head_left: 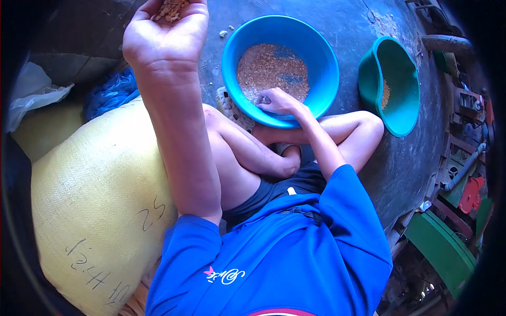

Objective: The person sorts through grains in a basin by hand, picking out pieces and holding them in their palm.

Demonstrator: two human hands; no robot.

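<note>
My left hand [171, 39] is raised at the top left, palm up and cupped, with a small heap of pale brown kernels [171, 9] in it. The upper edge of the view cuts off its fingertips. Over the near side of a round blue basin [322, 100], my right hand [278, 101] is bent with its fingers curled together. What those fingers hold, if anything, is too small to make out. A layer of broken kernels [263, 68] covers much of the basin's floor, with bare blue showing in places.
Right of the basin stands a green plastic tub [403, 100] with yellowish grain inside. A full yellow woven sack [100, 195] leans against my left side. Blue plastic bags [112, 87] lie behind it. Green and red machine parts [440, 247] line the right edge.
</note>
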